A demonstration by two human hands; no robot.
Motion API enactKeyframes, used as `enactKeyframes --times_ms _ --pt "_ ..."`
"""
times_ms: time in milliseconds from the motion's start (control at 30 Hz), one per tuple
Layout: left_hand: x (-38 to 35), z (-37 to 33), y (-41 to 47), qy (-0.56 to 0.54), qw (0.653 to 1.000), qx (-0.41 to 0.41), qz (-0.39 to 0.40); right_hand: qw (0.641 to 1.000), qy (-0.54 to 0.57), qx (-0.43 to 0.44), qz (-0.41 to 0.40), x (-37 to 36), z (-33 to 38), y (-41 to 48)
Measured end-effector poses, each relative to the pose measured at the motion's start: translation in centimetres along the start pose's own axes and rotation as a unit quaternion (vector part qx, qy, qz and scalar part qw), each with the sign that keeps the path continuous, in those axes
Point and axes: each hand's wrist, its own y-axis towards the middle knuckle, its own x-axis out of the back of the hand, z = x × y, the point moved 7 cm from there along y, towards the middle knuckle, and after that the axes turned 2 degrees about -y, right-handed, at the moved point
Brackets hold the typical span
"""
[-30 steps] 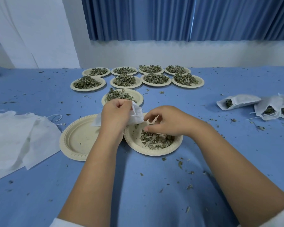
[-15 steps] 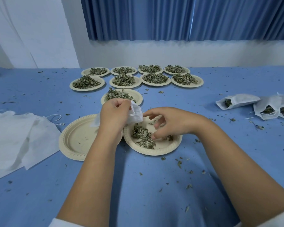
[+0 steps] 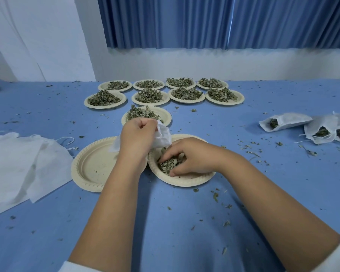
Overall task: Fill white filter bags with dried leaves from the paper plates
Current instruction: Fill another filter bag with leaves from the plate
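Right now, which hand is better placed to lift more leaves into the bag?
The right hand: it is curled over the leaves on the near plate, just below the bag. The left hand is occupied, gripping the bag.

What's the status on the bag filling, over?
Left hand grips filter bag. Right hand grabs dried leaves in near plate. Nothing blocking.

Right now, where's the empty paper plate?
Head view, left of centre: the empty paper plate lies on the blue table, between the flat white filter bags to its left and the leaf plate under the right hand.
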Motion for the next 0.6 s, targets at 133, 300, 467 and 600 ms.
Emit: enactKeyframes --times_ms 133,300,467,600 --pt "0.1 0.1 0.1 0.008 1.0 -0.003 -0.002 0.999 -0.006 0.006 -0.033 0.1 0.2 0.2" --pt "0.3 0.1 0.2 0.013 1.0 -0.008 -0.01 0.998 0.04 -0.006 -0.053 1.1 -0.1 -0.2" --pt "0.5 0.2 0.4 0.021 0.999 -0.026 -0.016 0.975 0.177 -0.045 -0.13 4.5 -1.4 -1.6" --pt "0.1 0.2 0.5 0.032 0.999 -0.035 0.014 0.935 0.31 -0.069 -0.161 5.1 -2.3 -1.8"
